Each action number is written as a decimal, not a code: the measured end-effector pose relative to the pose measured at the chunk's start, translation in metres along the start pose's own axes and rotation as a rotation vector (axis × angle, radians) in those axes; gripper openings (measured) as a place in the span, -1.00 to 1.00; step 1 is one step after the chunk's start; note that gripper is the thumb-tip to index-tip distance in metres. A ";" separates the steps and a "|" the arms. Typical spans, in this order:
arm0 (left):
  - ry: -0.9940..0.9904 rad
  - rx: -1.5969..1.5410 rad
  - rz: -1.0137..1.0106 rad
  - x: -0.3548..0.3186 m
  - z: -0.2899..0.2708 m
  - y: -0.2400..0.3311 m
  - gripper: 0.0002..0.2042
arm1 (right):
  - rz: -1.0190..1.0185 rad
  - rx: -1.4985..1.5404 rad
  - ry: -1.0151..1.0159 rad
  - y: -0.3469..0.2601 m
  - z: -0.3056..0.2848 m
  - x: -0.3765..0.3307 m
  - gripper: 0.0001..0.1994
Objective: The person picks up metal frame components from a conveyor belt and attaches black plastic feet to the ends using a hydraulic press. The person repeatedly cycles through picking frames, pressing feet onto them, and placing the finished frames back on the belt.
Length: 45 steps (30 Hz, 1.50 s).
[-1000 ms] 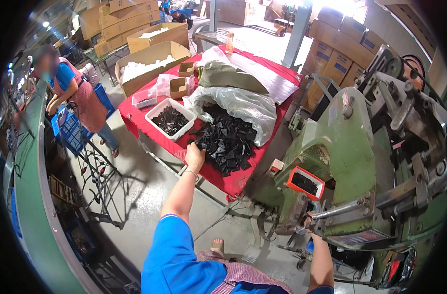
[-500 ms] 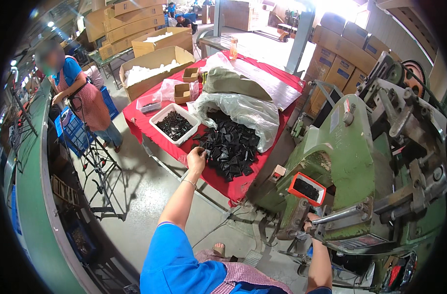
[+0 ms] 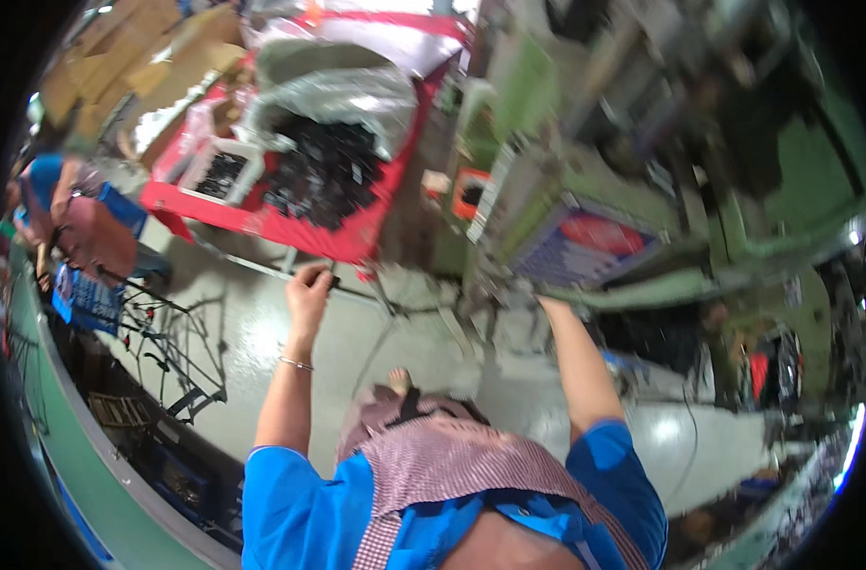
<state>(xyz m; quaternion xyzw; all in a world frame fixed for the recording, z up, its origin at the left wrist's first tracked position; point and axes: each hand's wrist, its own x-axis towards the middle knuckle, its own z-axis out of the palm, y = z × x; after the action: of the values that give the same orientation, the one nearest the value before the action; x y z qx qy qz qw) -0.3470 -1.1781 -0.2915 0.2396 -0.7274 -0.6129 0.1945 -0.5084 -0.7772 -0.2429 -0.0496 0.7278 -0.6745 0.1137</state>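
Note:
My left hand (image 3: 307,287) is raised in front of the red-covered table (image 3: 252,220), its fingers closed on a small black piece (image 3: 334,281). A heap of flat black pieces (image 3: 323,176) spills from a clear plastic bag (image 3: 357,95) on that table. Beside the heap, a white tray (image 3: 250,180) contains small black parts. My right forearm (image 3: 575,366) reaches up to the green machine (image 3: 585,180); the machine hides most of that hand, and its fingers do not show. An orange-rimmed box (image 3: 471,190) with dark contents stands by the machine.
Cardboard cartons (image 3: 167,71) stand behind the table at left. A person in a reddish apron (image 3: 95,237) is at far left, near a blue crate (image 3: 86,299) and a black metal stand (image 3: 181,337). A green conveyor (image 3: 72,418) runs along the left edge.
My view has swung down and to the right, with blur. My left hand has drawn back from the heap, carrying a black piece. My right arm still reaches to the machine.

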 end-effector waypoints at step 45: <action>-0.555 -0.478 -0.266 -0.077 0.181 0.133 -0.86 | 0.187 0.273 0.128 0.008 0.029 -0.117 -0.93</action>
<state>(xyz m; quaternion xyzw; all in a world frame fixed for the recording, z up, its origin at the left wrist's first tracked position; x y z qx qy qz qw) -0.4038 -0.9703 -0.1910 0.1049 -0.5516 -0.8265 -0.0405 -0.3873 -0.7780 -0.2412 0.0773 0.6364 -0.7555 0.1348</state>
